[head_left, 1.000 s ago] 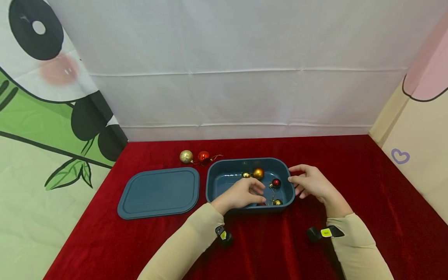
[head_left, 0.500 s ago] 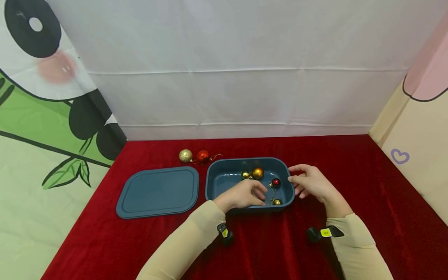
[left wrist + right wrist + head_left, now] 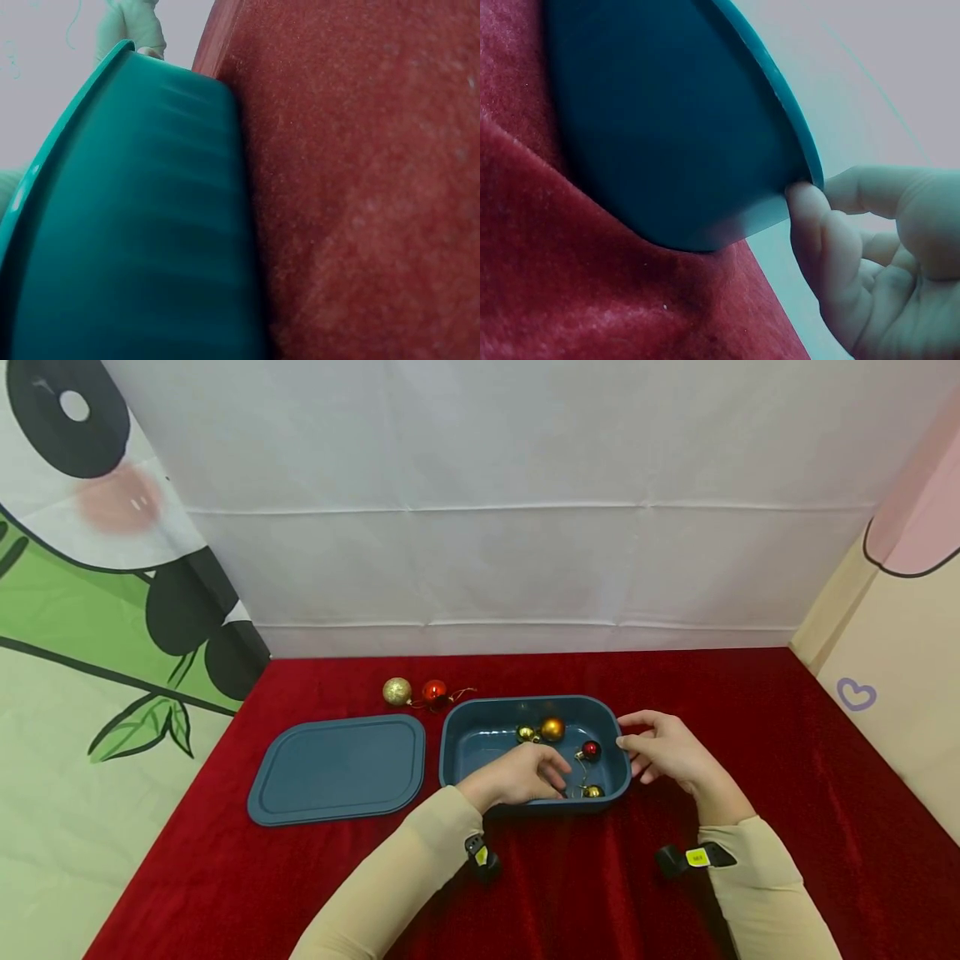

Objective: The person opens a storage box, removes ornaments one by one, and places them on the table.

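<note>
A blue rectangular plastic box [image 3: 480, 752] sits on the red cloth. Inside it lie a small gold bauble [image 3: 526, 733], an orange-gold bauble [image 3: 552, 729], a dark red bauble [image 3: 591, 750] and another gold bauble [image 3: 593, 791] at the front. My left hand [image 3: 517, 774] reaches over the front rim into the box, fingers bent downward. Its fingertips are hidden, and I cannot tell whether they hold anything. With thumb and fingers, my right hand [image 3: 663, 752] pinches the box's right rim. That pinch also shows at the rim [image 3: 814, 161] in the right wrist view.
To the left of the box lies its flat blue lid [image 3: 337, 768]. Behind them rest a glittery gold bauble [image 3: 397, 692] and a red bauble [image 3: 434, 692] with strings. A white cloth backdrop [image 3: 480, 552] rises at the table's back edge.
My left hand has lowered slightly into the box; a bit of red seen by its thumb earlier is now hidden. The right hand stays at the rim.
</note>
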Available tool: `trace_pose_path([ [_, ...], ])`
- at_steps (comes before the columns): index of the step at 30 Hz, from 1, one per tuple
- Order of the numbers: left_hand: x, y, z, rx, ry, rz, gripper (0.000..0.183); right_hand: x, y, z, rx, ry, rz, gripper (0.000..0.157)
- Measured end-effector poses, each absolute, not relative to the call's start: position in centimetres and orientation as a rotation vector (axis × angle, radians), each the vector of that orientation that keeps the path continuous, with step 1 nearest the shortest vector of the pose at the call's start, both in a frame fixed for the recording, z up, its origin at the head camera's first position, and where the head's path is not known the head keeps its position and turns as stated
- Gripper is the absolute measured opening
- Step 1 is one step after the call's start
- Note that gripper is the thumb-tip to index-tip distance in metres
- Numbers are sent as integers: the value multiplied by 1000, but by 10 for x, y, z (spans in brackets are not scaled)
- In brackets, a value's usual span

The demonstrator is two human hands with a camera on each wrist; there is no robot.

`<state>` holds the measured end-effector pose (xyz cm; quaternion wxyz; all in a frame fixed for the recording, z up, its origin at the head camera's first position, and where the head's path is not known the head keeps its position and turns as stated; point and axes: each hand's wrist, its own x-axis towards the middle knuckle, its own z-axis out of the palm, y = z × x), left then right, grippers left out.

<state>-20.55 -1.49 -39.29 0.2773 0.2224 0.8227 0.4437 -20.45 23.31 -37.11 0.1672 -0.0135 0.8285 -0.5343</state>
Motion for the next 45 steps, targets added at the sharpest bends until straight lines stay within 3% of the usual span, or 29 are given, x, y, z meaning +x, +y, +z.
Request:
trace_pose_path([
  [45,-210,-67,-379,451,2302,1725,31,-203,233,-371,-37,2370,-1516,49],
])
